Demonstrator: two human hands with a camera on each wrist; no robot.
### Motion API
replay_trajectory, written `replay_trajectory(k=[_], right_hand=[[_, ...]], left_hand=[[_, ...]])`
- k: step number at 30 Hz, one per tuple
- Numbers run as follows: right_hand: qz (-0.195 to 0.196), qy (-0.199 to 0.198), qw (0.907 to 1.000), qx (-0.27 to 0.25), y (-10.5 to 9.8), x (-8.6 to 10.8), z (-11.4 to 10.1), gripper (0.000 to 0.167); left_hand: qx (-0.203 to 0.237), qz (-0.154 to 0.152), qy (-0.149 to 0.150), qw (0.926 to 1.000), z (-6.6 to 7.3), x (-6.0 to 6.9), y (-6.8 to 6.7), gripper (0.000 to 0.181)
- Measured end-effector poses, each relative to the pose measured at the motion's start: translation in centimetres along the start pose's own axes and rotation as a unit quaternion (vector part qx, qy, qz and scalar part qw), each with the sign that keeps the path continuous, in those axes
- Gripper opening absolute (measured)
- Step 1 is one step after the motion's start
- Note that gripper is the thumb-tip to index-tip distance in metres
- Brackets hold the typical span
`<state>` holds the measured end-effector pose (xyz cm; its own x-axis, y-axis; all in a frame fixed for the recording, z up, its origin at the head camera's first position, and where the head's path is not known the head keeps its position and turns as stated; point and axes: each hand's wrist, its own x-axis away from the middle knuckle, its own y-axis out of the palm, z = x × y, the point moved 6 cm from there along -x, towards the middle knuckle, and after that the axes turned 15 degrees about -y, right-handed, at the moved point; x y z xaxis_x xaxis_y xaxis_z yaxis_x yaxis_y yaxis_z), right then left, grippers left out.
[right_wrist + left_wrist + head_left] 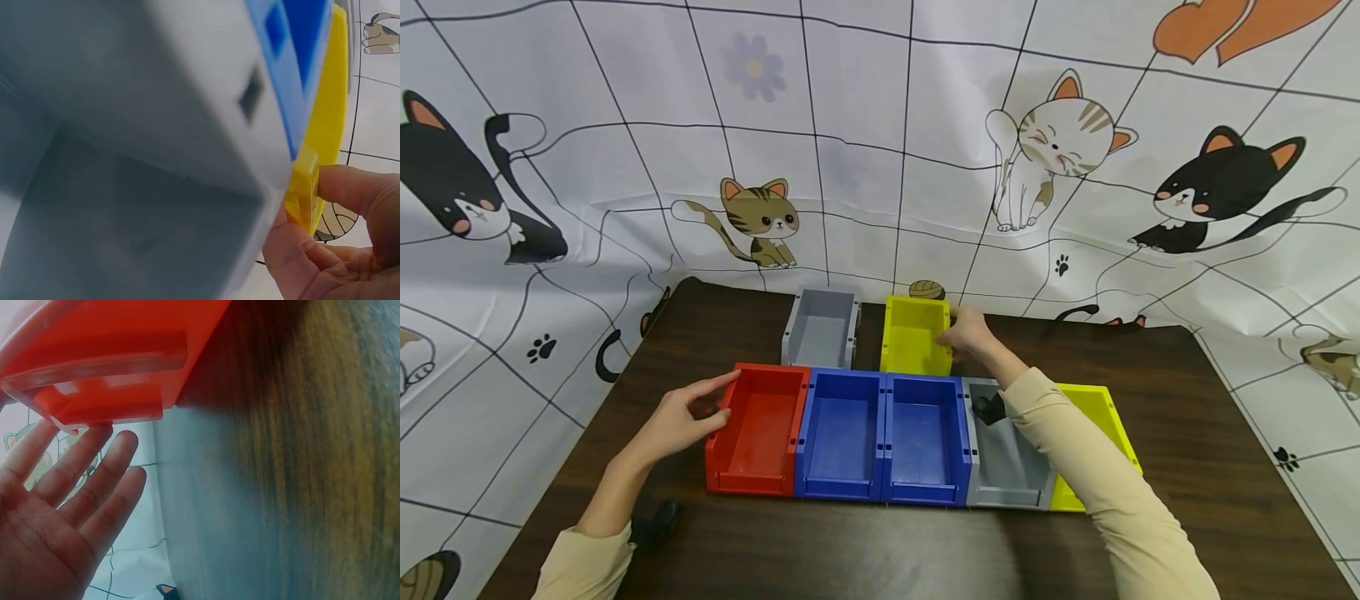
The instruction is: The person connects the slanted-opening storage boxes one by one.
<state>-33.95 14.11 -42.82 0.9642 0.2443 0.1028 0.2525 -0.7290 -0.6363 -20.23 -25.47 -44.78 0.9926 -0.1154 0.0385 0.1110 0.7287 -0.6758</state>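
The red bin stands at the left end of a row of bins, and my left hand is at its left side, fingers extended. In the left wrist view straight fingers of the left hand reach the edge of the red bin. Behind the row is a yellow bin; my right hand grips its right wall. The right wrist view shows the thumb and fingers of the right hand pinching the yellow bin's edge, partly hidden by a grey bin.
Two blue bins, a grey bin and another yellow bin continue the front row, the right forearm passing over them. Another grey bin stands at the back left. A printed cloth hangs behind the dark wooden table.
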Motion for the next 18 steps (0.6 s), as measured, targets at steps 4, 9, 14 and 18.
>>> replay_trajectory(k=[4,9,14,18], right_hand=[[0.003,-0.007,1.0,0.001,-0.3,0.2,-0.2,0.05],[0.01,-0.018,0.9997,-0.009,-1.1,0.5,-0.5,0.052],[0.011,-0.017,0.9996,-0.017,-2.4,0.8,-0.4,0.058],[0.009,-0.013,0.9997,-0.02,-3.8,1.2,-0.1,0.062]], left_hand=[[0.003,0.0,0.001,1.0,0.0,0.0,0.0,0.053],[0.001,0.001,0.003,1.0,0.1,0.0,0.0,0.053],[0.003,0.0,-0.002,1.0,0.1,0.1,0.1,0.053],[0.006,-0.002,-0.006,1.0,0.0,0.1,0.0,0.053]])
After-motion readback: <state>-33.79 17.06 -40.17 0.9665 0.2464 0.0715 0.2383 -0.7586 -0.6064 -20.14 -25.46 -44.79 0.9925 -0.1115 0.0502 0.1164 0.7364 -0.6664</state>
